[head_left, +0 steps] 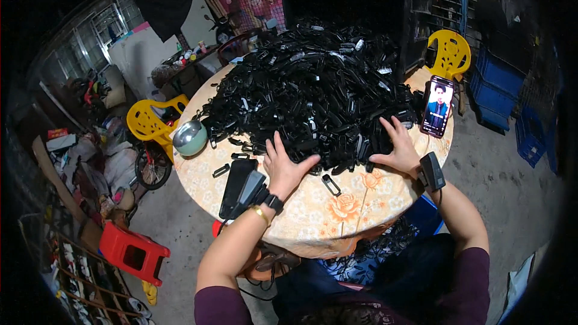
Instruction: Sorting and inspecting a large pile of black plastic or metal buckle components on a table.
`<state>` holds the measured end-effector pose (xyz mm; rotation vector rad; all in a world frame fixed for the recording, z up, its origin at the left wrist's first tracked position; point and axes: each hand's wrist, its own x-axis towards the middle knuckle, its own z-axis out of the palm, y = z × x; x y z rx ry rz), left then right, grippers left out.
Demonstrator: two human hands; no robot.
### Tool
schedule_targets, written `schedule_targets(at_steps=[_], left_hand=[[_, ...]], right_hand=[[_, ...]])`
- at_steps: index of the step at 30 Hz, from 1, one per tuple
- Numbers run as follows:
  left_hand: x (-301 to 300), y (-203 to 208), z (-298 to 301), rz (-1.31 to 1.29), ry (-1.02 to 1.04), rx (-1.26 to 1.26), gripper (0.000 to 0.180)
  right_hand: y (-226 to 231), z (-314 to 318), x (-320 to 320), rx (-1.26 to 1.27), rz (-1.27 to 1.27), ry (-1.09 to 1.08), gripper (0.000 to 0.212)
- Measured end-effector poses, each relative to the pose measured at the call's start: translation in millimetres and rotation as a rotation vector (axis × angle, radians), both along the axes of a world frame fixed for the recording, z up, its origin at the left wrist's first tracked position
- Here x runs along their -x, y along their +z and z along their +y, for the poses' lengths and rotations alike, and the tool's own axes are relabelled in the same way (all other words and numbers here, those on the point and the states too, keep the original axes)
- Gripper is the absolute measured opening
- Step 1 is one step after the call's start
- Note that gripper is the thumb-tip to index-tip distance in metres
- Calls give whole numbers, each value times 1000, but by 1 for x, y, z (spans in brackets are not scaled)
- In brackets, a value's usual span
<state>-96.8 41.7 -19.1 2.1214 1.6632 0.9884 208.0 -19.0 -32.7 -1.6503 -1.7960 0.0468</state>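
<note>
A big heap of small black elongated plastic parts (301,90) covers the far and middle part of a round table with a flowered cloth (301,216). My left hand (285,167) lies at the heap's near edge, its thumb and fingers spread. To the right, my right hand (398,147) rests against the same edge, also with fingers apart. Neither hand grips a part. Between them, nearer to me, a single black loop-shaped part (331,185) lies on the cloth. Another loose part (221,171) lies left of my left hand.
Left of the heap stands a shiny green bowl (190,138). A flat black object (238,188) lies beside my left wrist. A lit phone (438,106) is propped at the right edge. Yellow chairs (147,121), a red stool (133,251) and blue crates (498,84) surround the table.
</note>
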Motion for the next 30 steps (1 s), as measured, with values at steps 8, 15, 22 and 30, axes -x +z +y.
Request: schedule_targets(at_steps=[8, 15, 22, 30], left_hand=[[-38, 7, 68, -405, 40, -266, 96], [-75, 51, 107, -320, -84, -447, 87], [-107, 82, 110, -127, -144, -447, 84], [-139, 81, 91, 191, -181, -460, 84]], right_hand=[[12, 19, 70, -85, 32, 50, 105], [15, 30, 115, -45, 163, 30, 108], [4, 53, 150, -162, 210, -31, 103], [-8, 85, 177, -349, 105, 254, 48]])
